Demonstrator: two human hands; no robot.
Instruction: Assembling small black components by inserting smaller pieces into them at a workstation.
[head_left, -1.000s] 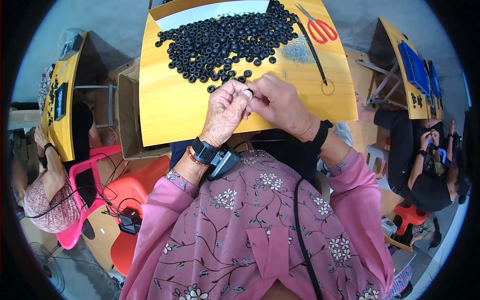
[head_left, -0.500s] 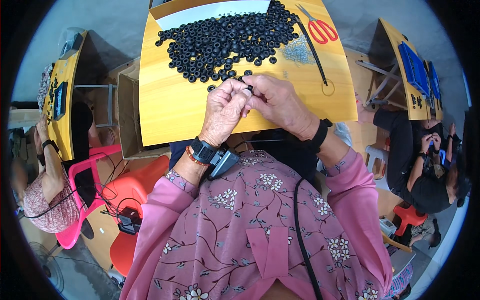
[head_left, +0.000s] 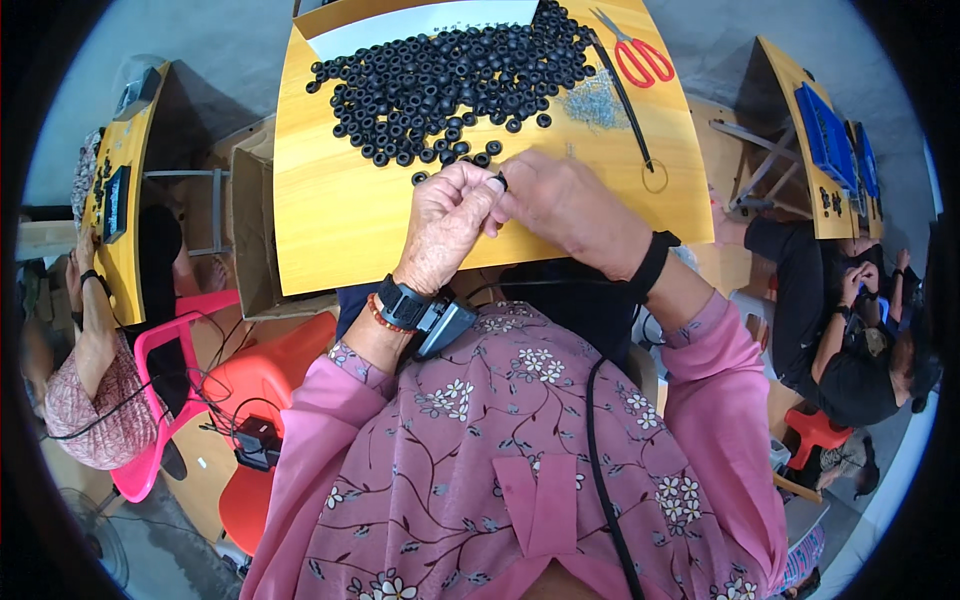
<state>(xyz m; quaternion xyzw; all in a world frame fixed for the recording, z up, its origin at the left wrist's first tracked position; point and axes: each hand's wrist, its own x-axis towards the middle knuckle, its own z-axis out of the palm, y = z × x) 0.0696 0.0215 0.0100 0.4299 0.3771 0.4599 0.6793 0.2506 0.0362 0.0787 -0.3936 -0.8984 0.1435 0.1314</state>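
My left hand (head_left: 446,222) pinches a small black ring-shaped piece (head_left: 502,182) between thumb and forefinger, above the near part of the yellow table (head_left: 350,225). Against those fingertips works my right hand (head_left: 570,208), its back turned up and a little blurred. Its fingers are curled in, and whatever they grip is hidden. Just beyond both hands spreads a large heap of black ring-shaped pieces (head_left: 440,90), with a few loose ones at its near edge. To the heap's right lies a pile of small silvery metal pieces (head_left: 598,100).
Red-handled scissors (head_left: 640,60) lie at the far right, beside a thin black rod (head_left: 625,105) and a thin ring (head_left: 655,178). A white box flap (head_left: 425,28) borders the heap. A cardboard box (head_left: 252,215) stands left of the table. Other people sit at side tables.
My right hand has rolled over and its wrist has shifted slightly right, showing more of its back. My left hand stays nearly in place with the black ring-shaped piece.
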